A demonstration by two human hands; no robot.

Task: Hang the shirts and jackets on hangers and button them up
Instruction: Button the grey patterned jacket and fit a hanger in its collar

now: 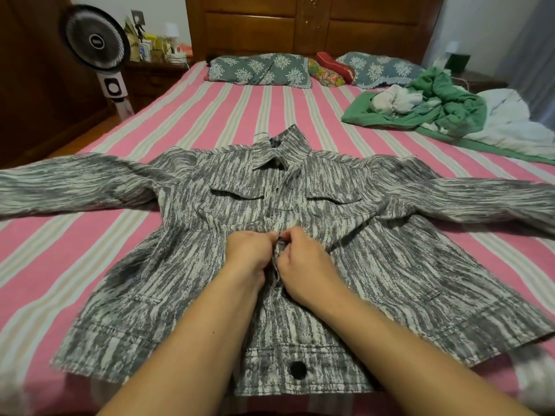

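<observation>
Striped bed (210, 115) holds jacket (180, 280); both hands (277, 250) pinch its placket.

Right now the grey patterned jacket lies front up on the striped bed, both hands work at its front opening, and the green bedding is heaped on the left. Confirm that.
One error: the head view shows the green bedding heaped on the right, not left. The grey patterned jacket does lie front up on the striped bed, with left hand and right hand at its front opening.

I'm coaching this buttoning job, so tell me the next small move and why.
Probably finish pushing the mid-front button through its hole: the left hand and right hand both pinch the placket of the grey patterned jacket there. After that, the black button at the hem looks next in line.
</observation>
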